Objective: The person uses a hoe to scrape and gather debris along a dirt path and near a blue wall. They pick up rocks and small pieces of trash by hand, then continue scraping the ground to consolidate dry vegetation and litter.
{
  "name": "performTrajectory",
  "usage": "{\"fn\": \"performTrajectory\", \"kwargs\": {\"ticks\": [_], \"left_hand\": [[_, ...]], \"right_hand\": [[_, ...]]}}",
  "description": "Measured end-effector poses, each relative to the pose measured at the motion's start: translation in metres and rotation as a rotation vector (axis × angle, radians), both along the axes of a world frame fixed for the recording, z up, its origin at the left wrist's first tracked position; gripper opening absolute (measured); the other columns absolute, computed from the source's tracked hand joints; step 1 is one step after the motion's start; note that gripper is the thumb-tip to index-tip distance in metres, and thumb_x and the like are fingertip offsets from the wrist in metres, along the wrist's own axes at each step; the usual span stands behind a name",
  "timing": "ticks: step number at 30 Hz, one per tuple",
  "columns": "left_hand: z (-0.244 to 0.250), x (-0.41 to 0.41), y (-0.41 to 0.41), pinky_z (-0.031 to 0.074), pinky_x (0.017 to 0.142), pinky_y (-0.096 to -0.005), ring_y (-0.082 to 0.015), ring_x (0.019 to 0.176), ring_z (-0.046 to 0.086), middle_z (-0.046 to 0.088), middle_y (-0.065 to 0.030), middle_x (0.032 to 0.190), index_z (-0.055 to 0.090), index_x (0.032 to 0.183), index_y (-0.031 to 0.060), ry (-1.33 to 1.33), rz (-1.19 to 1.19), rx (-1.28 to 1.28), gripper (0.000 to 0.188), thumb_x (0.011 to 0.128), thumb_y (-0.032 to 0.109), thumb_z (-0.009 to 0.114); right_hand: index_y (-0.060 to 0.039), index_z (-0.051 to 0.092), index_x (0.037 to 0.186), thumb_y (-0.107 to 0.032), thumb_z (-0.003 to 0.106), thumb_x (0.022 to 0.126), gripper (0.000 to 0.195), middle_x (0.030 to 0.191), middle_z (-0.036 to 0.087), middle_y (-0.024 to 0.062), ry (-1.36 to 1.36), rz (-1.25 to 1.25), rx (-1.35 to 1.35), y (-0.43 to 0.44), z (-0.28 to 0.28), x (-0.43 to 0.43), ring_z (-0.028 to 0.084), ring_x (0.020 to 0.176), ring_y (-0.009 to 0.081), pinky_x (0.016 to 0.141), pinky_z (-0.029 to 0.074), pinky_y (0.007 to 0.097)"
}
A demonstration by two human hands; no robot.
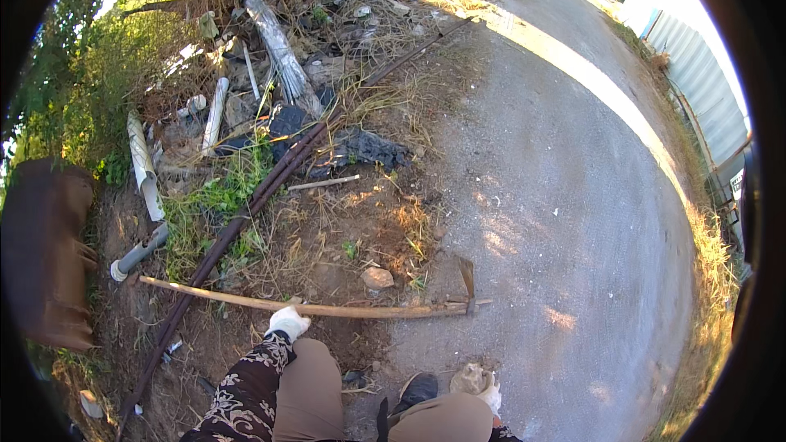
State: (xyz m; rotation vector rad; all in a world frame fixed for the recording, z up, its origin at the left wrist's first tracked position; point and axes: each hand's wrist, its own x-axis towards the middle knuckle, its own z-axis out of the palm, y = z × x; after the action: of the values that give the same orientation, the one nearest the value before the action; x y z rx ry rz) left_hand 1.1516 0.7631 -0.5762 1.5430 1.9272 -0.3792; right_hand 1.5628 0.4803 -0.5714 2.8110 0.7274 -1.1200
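Observation:
My left hand (288, 323), in a white glove, is closed around the middle of the wooden handle of a hoe (368, 312). The handle lies roughly crosswise before my knees. Its metal blade (468, 279) points away from me at the right end, over the edge of the grey road. Low on the right, beside my dark shoe (419, 388), my right hand (492, 394), also in a white glove, is at the side of a pale rock (470, 379). My knee hides part of that hand, and its fingers are only partly visible.
Long rusty metal pipes (245, 215) run diagonally under the handle's left part. Beyond lie a weathered log (279, 49), broken white pipes (144, 166), black plastic (362, 148) and dry grass. A reddish stone (377, 278) sits past the handle. Corrugated metal fencing (700, 86) borders the road (571, 196).

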Motion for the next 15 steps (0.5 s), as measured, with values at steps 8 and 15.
{"fn": "performTrajectory", "kwargs": {"ticks": [8, 15], "left_hand": [[-0.053, -0.026, -0.031, 0.049, 0.07, -0.0432, -0.0322, 0.084, 0.058, 0.057, -0.0193, 0.098, 0.051, 0.115, 0.0068, -0.755, 1.004, -0.005, 0.043, 0.084, 0.037, 0.053], [-0.095, -0.015, -0.017, 0.021, 0.103, -0.0518, -0.0328, 0.122, 0.037, 0.046, -0.0102, 0.127, 0.047, 0.12, 0.0107, -1.429, 1.507, 0.092, 0.047, 0.087, 0.044, 0.041]], "right_hand": [[-0.0201, 0.021, 0.141, -0.029, 0.077, 0.057, 0.101, 0.132, 0.037, 0.0201, -0.056, 0.04, -0.251, 0.031, 0.017, -0.014, 0.038, 0.121, 0.0406, 0.098, 0.039, 0.0447], [-0.019, 0.019, 0.141, -0.029, 0.077, 0.057, 0.103, 0.129, 0.04, 0.0182, -0.083, 0.067, -0.276, 0.033, 0.015, -0.016, 0.04, 0.118, 0.0392, 0.097, 0.04, 0.0432]]}}
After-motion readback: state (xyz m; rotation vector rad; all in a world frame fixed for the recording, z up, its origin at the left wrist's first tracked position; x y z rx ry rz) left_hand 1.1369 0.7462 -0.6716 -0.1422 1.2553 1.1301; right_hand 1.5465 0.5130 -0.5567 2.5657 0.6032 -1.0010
